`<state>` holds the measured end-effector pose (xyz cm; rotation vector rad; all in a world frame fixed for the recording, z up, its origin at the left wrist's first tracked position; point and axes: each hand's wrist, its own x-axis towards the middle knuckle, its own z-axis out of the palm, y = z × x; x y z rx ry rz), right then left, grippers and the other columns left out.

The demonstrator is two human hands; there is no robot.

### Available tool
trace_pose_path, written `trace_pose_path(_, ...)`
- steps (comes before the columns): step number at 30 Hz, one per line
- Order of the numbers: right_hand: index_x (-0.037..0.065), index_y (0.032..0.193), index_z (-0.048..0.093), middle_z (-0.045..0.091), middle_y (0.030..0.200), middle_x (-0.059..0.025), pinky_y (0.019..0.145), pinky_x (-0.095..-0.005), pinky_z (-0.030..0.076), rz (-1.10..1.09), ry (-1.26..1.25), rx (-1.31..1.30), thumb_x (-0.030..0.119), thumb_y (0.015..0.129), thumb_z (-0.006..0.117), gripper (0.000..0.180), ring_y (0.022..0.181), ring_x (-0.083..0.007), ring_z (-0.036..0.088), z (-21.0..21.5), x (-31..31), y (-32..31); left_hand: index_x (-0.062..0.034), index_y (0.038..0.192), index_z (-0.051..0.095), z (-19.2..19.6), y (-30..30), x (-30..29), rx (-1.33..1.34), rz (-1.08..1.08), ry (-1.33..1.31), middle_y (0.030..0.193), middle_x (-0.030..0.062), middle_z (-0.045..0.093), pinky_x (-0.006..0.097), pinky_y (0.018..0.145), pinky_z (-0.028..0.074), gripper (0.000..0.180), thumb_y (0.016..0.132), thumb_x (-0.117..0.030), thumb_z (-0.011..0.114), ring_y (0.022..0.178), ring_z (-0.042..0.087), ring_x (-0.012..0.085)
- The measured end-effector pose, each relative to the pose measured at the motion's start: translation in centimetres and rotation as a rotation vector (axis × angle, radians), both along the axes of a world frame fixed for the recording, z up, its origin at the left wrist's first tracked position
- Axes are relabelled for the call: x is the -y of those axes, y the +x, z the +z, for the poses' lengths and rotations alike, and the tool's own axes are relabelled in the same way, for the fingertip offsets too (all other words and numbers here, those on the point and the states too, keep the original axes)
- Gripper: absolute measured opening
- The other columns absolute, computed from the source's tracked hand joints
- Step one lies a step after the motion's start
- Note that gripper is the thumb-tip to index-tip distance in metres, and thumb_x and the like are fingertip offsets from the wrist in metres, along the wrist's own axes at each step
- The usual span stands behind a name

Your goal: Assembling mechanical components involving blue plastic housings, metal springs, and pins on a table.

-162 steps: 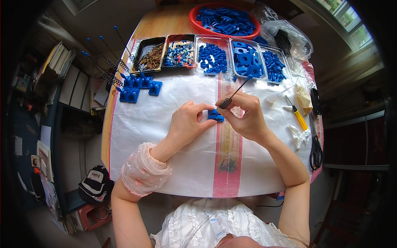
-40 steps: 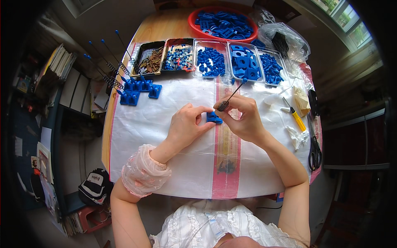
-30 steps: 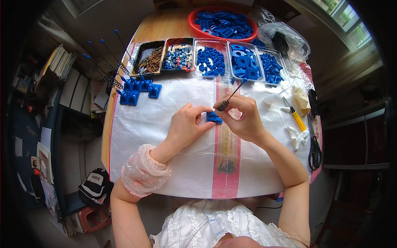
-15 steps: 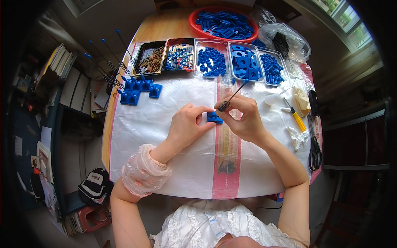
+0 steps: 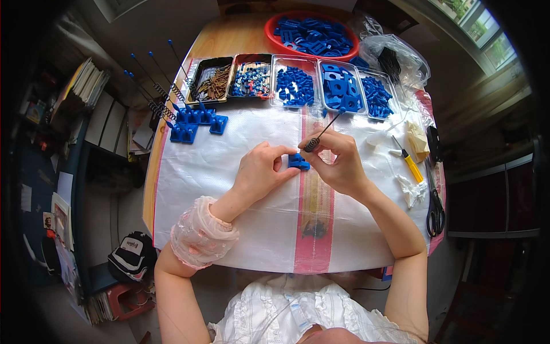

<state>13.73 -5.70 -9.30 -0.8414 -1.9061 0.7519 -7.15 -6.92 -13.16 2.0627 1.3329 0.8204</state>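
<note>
At the middle of the white table cover, my left hand [image 5: 259, 173] pinches a small blue plastic base [image 5: 298, 162] between thumb and forefinger. My right hand [image 5: 342, 165] is closed on a dark coil spring [image 5: 311, 144] just above that base. From the spring a thin black rod [image 5: 328, 124] slants up and away to a blue tip. Whether the spring touches the base is hidden by my fingers. At the far left of the table stand several blue bases [image 5: 197, 120], some bearing springs with long upright rods tipped in blue.
Behind my hands run trays of brass-coloured screws [image 5: 214, 83], small mixed parts [image 5: 250, 78] and blue pieces [image 5: 294, 86]. A red basin [image 5: 269, 34] of blue parts stands farther back. On the right lie a yellow-handled screwdriver [image 5: 412, 166], black scissors [image 5: 436, 215] and crumpled plastic [image 5: 412, 191].
Both hands keep their grips in nearly the same place. The whole view has shifted slightly, and the spring and rod have barely moved.
</note>
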Motion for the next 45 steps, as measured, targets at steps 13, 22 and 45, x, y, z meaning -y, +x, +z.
trace_pose_path(13,-0.002,0.091,0.071,0.069,0.085,-0.0112,0.067,-0.0326,0.053,-0.017,-0.021,0.005,-0.002,0.085,0.077,0.008,0.074,-0.0227,0.069,0.0,0.2,0.0,-0.0101,0.126,0.072,-0.1,-0.3,-0.2,-0.014,-0.028,0.273,0.099,0.0044,0.068,0.031,0.069,0.048,0.052,0.078,-0.02,0.09,0.089,0.059,0.0163)
trace_pose_path(22,-0.003,0.089,0.07,0.068,0.084,-0.0114,0.066,-0.033,0.052,-0.027,-0.037,-0.004,-0.003,0.085,0.077,0.008,0.073,-0.0229,0.067,0.0,0.3,0.0,-0.0053,0.149,0.049,3.2,0.0,0.4,0.5,-0.117,-0.304,0.12,0.0057,0.073,0.018,0.067,0.041,0.057,0.094,0.002,0.063,0.086,0.053,0.0053)
trace_pose_path(45,-0.001,0.086,0.074,0.067,0.085,-0.0099,0.063,-0.0329,0.049,-0.065,0.008,0.034,-0.006,0.077,0.076,0.01,0.069,-0.0219,0.062,0.9,0.5,-0.1,-0.0125,0.138,0.059,6.7,2.1,1.1,0.015,-0.085,0.128,0.087,0.0147,0.076,0.042,0.062,0.057,0.04,0.099,-0.019,0.069,0.069,0.074,0.032)
